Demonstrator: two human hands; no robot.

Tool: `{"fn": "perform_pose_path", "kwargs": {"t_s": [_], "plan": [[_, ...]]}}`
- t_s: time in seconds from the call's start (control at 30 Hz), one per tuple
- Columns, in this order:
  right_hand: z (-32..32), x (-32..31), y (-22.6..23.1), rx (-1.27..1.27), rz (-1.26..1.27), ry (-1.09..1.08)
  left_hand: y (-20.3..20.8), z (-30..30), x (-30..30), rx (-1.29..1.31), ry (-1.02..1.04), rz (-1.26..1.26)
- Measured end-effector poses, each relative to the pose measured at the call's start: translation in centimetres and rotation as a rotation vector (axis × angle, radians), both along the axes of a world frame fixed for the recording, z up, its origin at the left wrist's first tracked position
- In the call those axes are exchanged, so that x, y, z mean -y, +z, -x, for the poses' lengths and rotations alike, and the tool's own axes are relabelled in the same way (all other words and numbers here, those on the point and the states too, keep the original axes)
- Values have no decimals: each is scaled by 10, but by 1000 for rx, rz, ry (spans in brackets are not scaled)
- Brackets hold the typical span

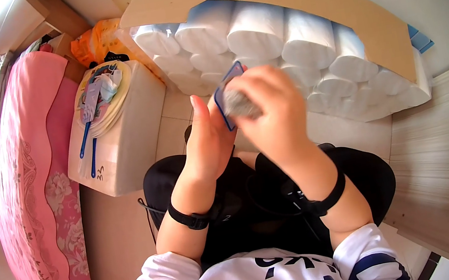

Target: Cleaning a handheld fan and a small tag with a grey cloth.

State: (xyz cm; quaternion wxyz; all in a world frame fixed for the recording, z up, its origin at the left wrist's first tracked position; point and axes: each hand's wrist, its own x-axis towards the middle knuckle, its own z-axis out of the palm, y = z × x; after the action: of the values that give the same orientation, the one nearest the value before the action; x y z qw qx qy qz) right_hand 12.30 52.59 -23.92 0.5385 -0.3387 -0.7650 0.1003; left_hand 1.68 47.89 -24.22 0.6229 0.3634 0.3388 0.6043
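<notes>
In front of my chest, my left hand holds a thin flat panel with a blue rim, tilted nearly edge-on. The left thumb points up, and the fingers go behind the panel. My right hand is closed round a grey, fuzzy-looking wad, which lies against or very near the panel's face. Slight blur on this hand and the wad hides whether they touch. What kind of object the panel is, I cannot make out.
Ahead, many white paper rolls are stacked behind a cardboard flap. A white box at left carries round pale discs and blue-handled slotted tools. Pink bedding lines the far left; a wood-grain panel stands right.
</notes>
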Motion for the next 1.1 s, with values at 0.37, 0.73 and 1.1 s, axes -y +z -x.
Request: {"fn": "perform_pose_path", "kwargs": {"t_s": [0.37,0.73,1.1], "plan": [[-2,1,-1,59,39,2,2,5,-5,197,98,-42],[-1,3,-2,89,56,-33,2,6,-5,296,155,-54],[-14,-1,16,82,143,365,9,10,-4,248,256,-91]]}}
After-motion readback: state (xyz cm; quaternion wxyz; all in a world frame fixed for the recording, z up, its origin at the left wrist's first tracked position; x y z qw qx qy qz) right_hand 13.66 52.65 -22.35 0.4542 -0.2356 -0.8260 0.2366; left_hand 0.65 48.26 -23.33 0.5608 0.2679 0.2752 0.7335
